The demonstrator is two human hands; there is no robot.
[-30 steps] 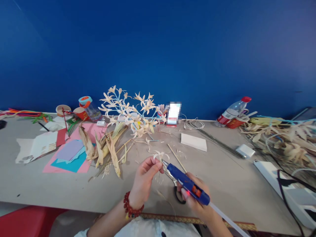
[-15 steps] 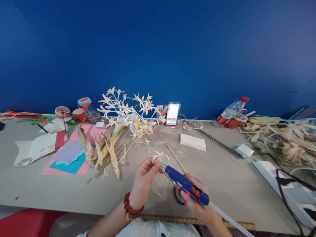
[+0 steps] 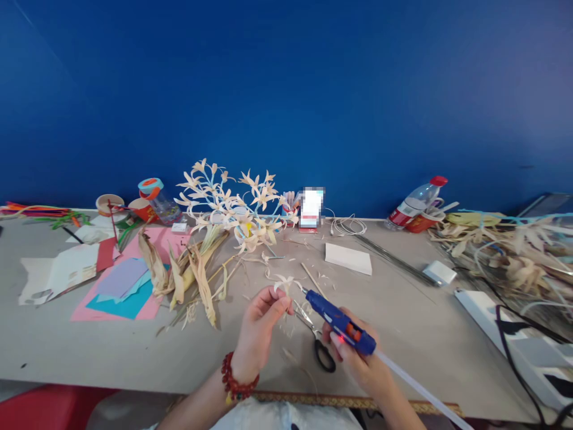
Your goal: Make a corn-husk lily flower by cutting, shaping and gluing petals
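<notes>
Between the thumb and fingers of my left hand (image 3: 264,319) is a small cream corn-husk flower (image 3: 286,283), its thin petals spread upward. My right hand (image 3: 353,352) is wrapped round a blue hot glue gun (image 3: 340,322) with an orange part and a lit red light. The gun's metal nozzle points at the flower from the right, a short gap away. A long translucent glue stick (image 3: 416,388) trails from the gun's back end. Below the nozzle, scissors (image 3: 323,353) with black handles lie on the table, partly hidden by the gun and my right hand.
Beyond my hands stands a bunch of husk flowers (image 3: 233,209). Dried corn husks (image 3: 203,280) and coloured paper (image 3: 120,304) lie left. A white folded card (image 3: 348,258) and a phone (image 3: 311,208) are ahead. At right are a power strip (image 3: 483,316) and a bottle (image 3: 416,203).
The glue gun has drawn back to the right, its nozzle now apart from the flower. More of the scissors shows. My left hand still pinches the flower, and the view has shifted slightly.
</notes>
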